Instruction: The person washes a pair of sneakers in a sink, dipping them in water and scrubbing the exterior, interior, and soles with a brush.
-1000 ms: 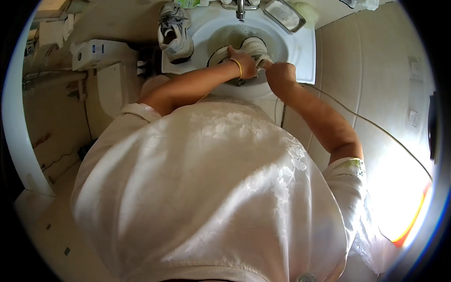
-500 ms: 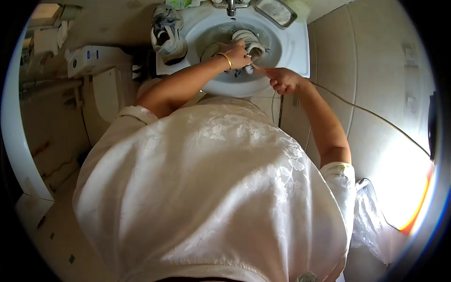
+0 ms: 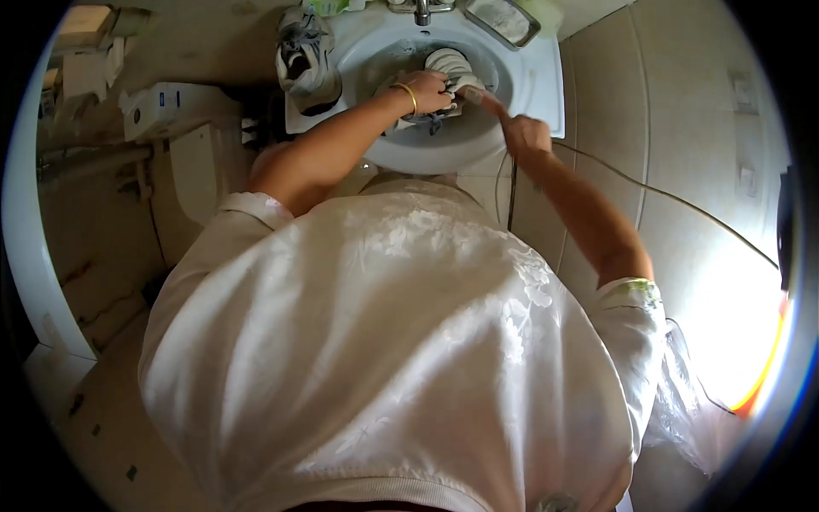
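A wet white-and-grey shoe (image 3: pixel 449 62) lies in the sink basin (image 3: pixel 401 154), in shallow water. My left hand (image 3: pixel 424 90), with a gold bracelet at its wrist, is closed on the shoe near its opening. To the right, my right hand (image 3: pixel 527 134) is wrapped round the brownish handle of a slim brush (image 3: pixel 491 102). Its pale head touches the shoe or lies right beside it; blur hides the exact contact. Part of the shoe is covered by my left hand, and dark laces hang below it.
A second sneaker (image 3: pixel 307 68) stands on the left sink rim. At the back are the faucet (image 3: pixel 422 12) and a rectangular dish (image 3: pixel 505 20) with white contents. A cable (image 3: pixel 665 196) runs along the tiled wall at right; a toilet (image 3: pixel 193 171) is at left.
My right hand has swung a little to the right, and the brush now slants up-left across the shoe. My left hand has shifted slightly up, the shoe turning with it.
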Motion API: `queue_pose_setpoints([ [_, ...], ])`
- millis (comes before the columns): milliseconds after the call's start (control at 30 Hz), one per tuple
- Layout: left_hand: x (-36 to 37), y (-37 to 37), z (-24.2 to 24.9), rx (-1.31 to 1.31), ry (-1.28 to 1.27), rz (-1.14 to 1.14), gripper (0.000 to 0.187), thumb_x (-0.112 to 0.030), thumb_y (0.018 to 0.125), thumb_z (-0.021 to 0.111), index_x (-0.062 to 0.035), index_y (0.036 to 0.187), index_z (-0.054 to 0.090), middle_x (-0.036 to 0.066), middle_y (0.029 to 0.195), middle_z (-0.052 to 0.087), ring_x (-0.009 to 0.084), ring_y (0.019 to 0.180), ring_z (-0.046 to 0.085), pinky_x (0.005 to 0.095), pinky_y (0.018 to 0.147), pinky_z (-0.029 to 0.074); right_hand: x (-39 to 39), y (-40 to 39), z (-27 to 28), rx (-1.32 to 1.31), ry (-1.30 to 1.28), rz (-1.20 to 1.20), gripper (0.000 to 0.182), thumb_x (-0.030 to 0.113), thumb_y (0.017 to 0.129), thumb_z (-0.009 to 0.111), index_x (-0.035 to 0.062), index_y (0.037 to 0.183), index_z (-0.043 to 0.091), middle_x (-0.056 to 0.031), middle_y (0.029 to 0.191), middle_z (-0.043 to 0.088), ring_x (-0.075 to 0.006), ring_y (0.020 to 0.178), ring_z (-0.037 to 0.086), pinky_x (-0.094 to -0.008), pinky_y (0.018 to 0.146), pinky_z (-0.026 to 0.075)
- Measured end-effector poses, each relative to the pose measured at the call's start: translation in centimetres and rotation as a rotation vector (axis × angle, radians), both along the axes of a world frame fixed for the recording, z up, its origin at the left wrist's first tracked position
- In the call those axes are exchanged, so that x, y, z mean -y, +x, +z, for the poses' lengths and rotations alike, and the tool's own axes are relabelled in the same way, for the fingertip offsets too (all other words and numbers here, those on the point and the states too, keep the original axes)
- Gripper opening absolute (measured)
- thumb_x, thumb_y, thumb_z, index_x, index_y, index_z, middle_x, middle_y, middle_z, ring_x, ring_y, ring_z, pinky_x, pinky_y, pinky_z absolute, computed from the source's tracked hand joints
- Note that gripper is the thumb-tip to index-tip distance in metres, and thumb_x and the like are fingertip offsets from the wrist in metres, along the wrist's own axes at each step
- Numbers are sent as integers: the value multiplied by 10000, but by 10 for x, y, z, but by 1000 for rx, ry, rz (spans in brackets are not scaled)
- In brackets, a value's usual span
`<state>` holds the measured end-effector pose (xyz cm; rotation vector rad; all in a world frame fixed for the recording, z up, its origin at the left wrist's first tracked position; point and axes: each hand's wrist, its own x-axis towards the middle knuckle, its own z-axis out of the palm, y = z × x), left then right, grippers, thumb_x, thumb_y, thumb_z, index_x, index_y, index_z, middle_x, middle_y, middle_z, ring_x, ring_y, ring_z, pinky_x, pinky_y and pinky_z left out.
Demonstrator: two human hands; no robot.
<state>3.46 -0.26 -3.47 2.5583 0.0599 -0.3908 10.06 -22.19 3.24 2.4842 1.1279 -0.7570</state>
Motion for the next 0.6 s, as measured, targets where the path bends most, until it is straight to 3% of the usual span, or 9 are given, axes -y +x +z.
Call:
queue_pose_setpoints([
  [33, 3, -3, 6, -58, 37, -6, 347, -345, 750, 531, -20, 734, 652, 75, 1270, 478, 296, 1039, 520, 350, 864, 404, -5, -11, -6, -91, 216, -375, 331, 256, 915, 387, 126, 1184, 530, -136, 886, 632, -310, 843, 615, -352, 671, 482],
  [67, 6, -3, 12, -113, 75, -14, 334, -347, 733, 542, -31, 722, 648, 62, 1288, 465, 296, 1071, 502, 355, 870, 398, -9, -23, -7, -116, 325, -565, 347, 350, 903, 423, 112, 1063, 619, -121, 798, 629, -269, 683, 614, -314, 580, 472],
  [133, 11, -7, 20, -118, 146, -46, 307, -347, 704, 559, -52, 690, 639, 37, 1320, 435, 291, 1141, 447, 363, 890, 381, -5, -8, -30, -630, 466, -355, 376, 409, 887, 451, 135, 1093, 605, -90, 732, 598, -172, 541, 542, -271, 503, 438],
  [200, 13, -16, 24, -29, 199, -93, 279, -342, 679, 569, -71, 652, 629, 12, 1350, 404, 283, 1216, 376, 368, 918, 358, 1, -7, -31, -749, 372, -507, 372, 409, 885, 455, 147, 1112, 590, -117, 762, 610, -215, 610, 572, -299, 543, 450],
  [300, -1, -15, 25, 8, 139, -132, 399, -427, 670, 631, -91, 885, 610, 54, 1412, 293, 284, 1274, 287, 382, 984, 309, 1, -6, -14, -920, 227, -733, 372, 409, 883, 461, 164, 1141, 568, -159, 808, 628, -279, 715, 616, -340, 604, 468],
  [333, -8, -18, 28, 61, 104, -137, 469, -452, 663, 647, -94, 961, 602, 68, 1417, 279, 288, 1273, 287, 387, 994, 302, 1, -5, -20, -827, 256, -661, 367, 394, 882, 465, 169, 1160, 550, -160, 805, 627, -278, 710, 619, -345, 597, 470],
  [367, -15, -21, 33, 72, 160, -164, 814, -488, 594, 719, -116, 1254, 422, 143, 1413, 248, 306, 1268, 288, 389, 1007, 295, 0, -5, -26, -729, 279, -592, 366, 380, 881, 469, 175, 1178, 532, -162, 803, 626, -278, 705, 622, -350, 591, 472],
  [500, -56, -44, 18, -329, 79, -52, 1168, -341, 513, 815, -102, 1403, 97, 230, 1345, 321, 337, 1214, 365, 357, 1000, 317, 10, -3, -61, -89, 394, -224, 361, 250, 889, 449, 202, 1247, 453, -166, 805, 609, -275, 685, 620, -374, 550, 479],
  [600, -70, -81, -22, -133, -252, 267, 1154, -316, 529, 809, -48, 1394, 95, 215, 1314, 374, 315, 1183, 411, 323, 993, 322, 6, -9, -21, 140, 222, -35, 410, 95, 861, 415, 181, 1262, 417, -150, 812, 604, -282, 720, 626, -362, 579, 497],
])
